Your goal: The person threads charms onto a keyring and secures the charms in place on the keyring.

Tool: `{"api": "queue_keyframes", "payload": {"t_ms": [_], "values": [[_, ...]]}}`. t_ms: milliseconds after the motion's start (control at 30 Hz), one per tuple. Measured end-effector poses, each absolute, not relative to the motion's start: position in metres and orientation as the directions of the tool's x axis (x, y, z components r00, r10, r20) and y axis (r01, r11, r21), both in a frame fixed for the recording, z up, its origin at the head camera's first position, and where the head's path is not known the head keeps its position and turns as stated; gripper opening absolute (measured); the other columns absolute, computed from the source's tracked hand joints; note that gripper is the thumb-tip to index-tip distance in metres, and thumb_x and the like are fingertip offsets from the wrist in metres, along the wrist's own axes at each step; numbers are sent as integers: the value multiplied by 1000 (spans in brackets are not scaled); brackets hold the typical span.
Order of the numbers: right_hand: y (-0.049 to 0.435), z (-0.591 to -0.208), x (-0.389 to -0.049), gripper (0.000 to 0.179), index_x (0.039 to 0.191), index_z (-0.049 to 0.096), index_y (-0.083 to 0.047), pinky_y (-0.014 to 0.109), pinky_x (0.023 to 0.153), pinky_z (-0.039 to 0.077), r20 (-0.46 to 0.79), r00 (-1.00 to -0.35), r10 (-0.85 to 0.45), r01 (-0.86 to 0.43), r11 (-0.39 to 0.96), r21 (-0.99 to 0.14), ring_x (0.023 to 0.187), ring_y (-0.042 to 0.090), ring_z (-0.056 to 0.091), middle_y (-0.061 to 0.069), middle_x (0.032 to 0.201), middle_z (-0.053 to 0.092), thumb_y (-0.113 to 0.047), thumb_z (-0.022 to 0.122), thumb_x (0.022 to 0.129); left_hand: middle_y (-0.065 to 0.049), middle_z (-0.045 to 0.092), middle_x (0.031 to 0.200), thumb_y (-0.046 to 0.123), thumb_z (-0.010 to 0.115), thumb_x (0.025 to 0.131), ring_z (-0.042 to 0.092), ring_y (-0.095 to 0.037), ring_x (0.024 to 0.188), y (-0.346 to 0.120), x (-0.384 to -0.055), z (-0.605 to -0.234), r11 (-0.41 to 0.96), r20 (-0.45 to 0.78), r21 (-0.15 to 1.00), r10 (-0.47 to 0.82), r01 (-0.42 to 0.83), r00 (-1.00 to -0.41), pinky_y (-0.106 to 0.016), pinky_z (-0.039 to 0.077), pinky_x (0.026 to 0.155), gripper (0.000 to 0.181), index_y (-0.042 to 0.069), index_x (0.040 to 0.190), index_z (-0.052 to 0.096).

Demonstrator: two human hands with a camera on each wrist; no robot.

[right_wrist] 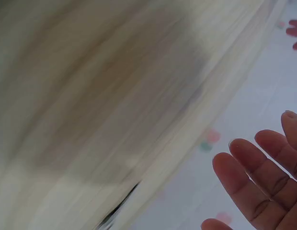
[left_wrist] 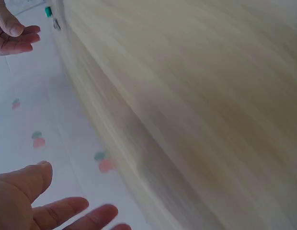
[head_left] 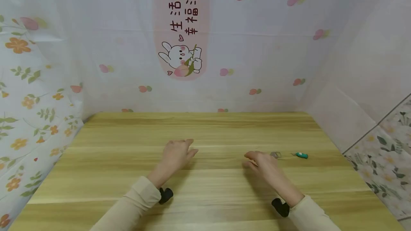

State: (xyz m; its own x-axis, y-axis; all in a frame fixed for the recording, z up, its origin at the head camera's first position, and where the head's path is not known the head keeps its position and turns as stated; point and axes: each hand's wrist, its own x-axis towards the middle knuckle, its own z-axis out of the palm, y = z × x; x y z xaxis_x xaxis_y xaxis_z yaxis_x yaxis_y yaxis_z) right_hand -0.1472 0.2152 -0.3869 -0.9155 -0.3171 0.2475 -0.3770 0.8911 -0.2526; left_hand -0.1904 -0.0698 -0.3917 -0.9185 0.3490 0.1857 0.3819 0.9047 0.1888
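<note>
The head view is bright and fairly even, with soft shadows on the table (head_left: 212,184) beside the left hand (head_left: 174,155) and right hand (head_left: 264,165). Both wrist views look dimmer, the table's grain blurred.

Dark red Chinese characters are running up a pink panel (head_left: 160,17) on the patterned cloth (head_left: 273,42) behind the table — two columns, reading from the bottom. The left column (head_left: 175,5) is showing 生活甜, then breaking off at the picture's top edge; the right column (head_left: 191,12) is showing 幸福满 — with a second 满 being partly cut off above.
</note>
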Motion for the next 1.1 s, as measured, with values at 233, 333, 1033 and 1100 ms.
{"api": "queue_keyframes", "payload": {"t_ms": [233,333,1033,1100], "values": [[273,-388,-131,16,96,70,-2,30,55,51,240,-946,-216,-278,923,-265,69,20,65,9,83,70,-8,71,81,-5,71,94,31,64,89,66,-18,74,-40,-193,-401,827,129,399,376,395,-917,-26,48,51,31,9,111,68],[301,-389,-125,16,96,69,-1,30,52,48,186,-971,-151,-200,940,-278,69,21,64,9,82,70,-9,70,82,-1,69,87,29,64,89,63,-15,72,-27,-193,-405,804,109,440,394,400,-913,-25,46,53,27,10,107,70],[382,-395,-151,12,92,66,0,39,54,47,125,-992,-34,-63,970,-237,73,35,62,23,90,66,-7,68,83,6,66,84,25,65,89,58,-7,71,89,-203,-419,717,72,557,462,420,-884,-20,42,57,18,15,101,71],[384,-396,-156,13,92,66,1,40,56,48,119,-992,-46,-72,971,-228,75,36,63,22,89,66,-6,70,82,6,66,83,25,65,88,58,-7,72,99,-205,-419,719,86,546,462,430,-883,-20,42,57,17,15,100,72]]}}
